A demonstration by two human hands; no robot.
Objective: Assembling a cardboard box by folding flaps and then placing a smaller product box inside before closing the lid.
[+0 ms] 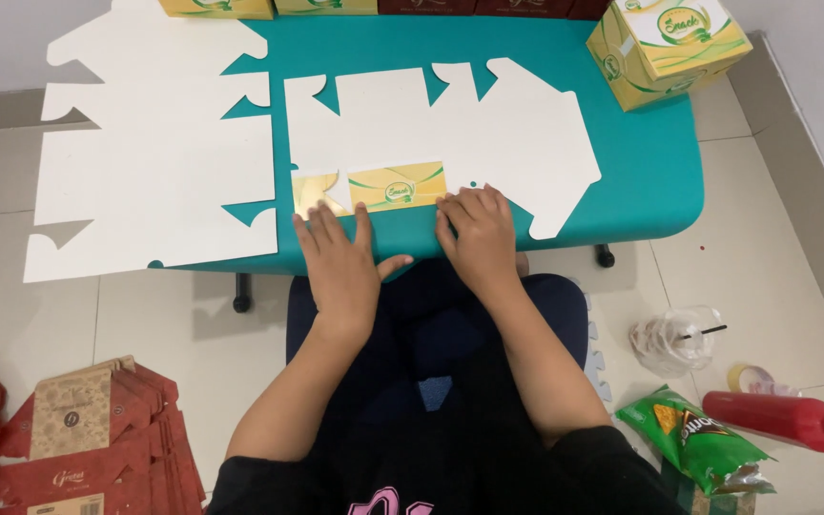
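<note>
both hands press flat, fingers spread, gripping nothing: the left hand (339, 262) and right hand (477, 238) hold down the near folded yellow flap of a white box blank (450, 129) on the teal table (641, 162). another blank (145, 172) lies left.

I counted two flat die-cut carton blanks on the teal table (565, 38): the left blank (150, 157) and the blank under the hands (450, 124). One folded yellow box (668, 48) stood at the far right corner, and at least five more boxes (336, 6) showed partly along the far edge. On the floor I saw one red bottle (784, 417), one green snack bag (693, 443), one clear plastic cup (677, 339), one roll of tape (753, 378), and one heap of brown-and-red flattened cartons (78, 443) I could not number. Two hands were in view.
</note>
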